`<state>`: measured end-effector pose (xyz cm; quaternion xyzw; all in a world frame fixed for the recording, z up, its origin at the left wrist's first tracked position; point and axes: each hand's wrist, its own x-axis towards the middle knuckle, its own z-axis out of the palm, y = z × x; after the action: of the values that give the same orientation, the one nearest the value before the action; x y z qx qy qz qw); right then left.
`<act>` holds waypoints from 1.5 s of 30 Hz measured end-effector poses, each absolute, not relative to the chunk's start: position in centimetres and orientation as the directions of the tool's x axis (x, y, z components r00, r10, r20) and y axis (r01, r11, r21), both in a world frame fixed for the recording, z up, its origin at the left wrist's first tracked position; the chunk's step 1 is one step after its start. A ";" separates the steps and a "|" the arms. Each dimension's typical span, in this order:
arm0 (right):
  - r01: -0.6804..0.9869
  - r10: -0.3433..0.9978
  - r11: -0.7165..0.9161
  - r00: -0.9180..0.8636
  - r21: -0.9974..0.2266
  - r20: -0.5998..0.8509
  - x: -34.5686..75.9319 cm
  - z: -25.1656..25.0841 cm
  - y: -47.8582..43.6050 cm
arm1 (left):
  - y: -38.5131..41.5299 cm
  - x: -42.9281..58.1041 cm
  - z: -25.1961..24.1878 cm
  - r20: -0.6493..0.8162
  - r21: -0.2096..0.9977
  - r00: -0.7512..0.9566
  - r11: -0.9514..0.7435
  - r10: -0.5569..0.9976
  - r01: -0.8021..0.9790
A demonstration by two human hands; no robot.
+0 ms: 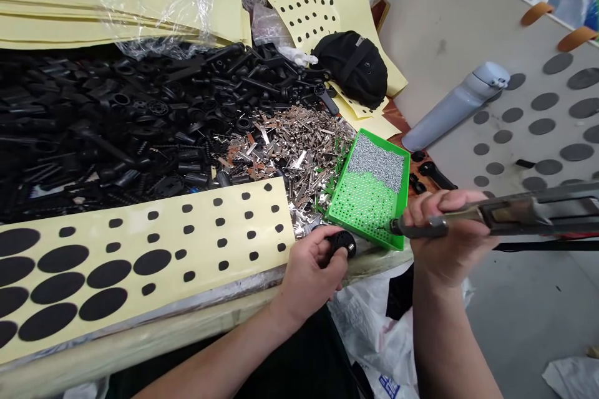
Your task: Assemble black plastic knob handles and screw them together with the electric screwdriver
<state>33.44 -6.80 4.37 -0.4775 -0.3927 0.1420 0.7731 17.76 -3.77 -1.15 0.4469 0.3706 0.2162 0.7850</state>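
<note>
Far left, a stack of pale yellow backing sheets [107,3] sits under clear plastic film [156,6]. Below that, a heap of black moulded plastic parts [116,128] covers the counter [140,340], with a yellow sheet of black adhesive dots [140,262] lying along its near edge. My left grip [311,277] is closed around a round black part [342,243], held just past the sheet's right end and beside the tray's lower corner. Behind that hand, a heap of silvery metal clips [292,156] runs up against the black parts. Further back are another dotted yellow sheet [299,6] and a black zipped pouch [350,68]. A green perforated tray [369,190] sits tilted at the right of the clips, its upper part covered with small grey pieces [377,162]. My right grip [444,230] is wrapped around a long metal-and-dark hand tool [463,218], exact type unclear, its tip just at the tray's near edge and apart from the round part. Right of that, a grey bottle [453,106] lies on a grey dotted board [528,131], with small black parts [433,174] at the board's edge. A white plastic bag [369,336] sits below the counter, above the grey floor [528,318].
</note>
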 end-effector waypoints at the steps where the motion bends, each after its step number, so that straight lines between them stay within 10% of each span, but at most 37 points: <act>1: 0.162 0.586 0.515 0.650 -0.842 0.484 33.3 5.0 -6.8 | -3.8 17.8 -1.1 -0.382 0.867 0.630 0.499 0.677 -0.011; 45: 0.085 0.672 0.477 0.606 -0.875 0.425 27.7 5.2 -4.7 | -4.7 18.4 -2.2 -0.079 0.995 0.493 0.037 0.867 0.095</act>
<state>27.65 -4.75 5.21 -0.4738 -0.3998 0.1929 0.7605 18.37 -4.72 -2.15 0.6164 0.3900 0.3186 0.6053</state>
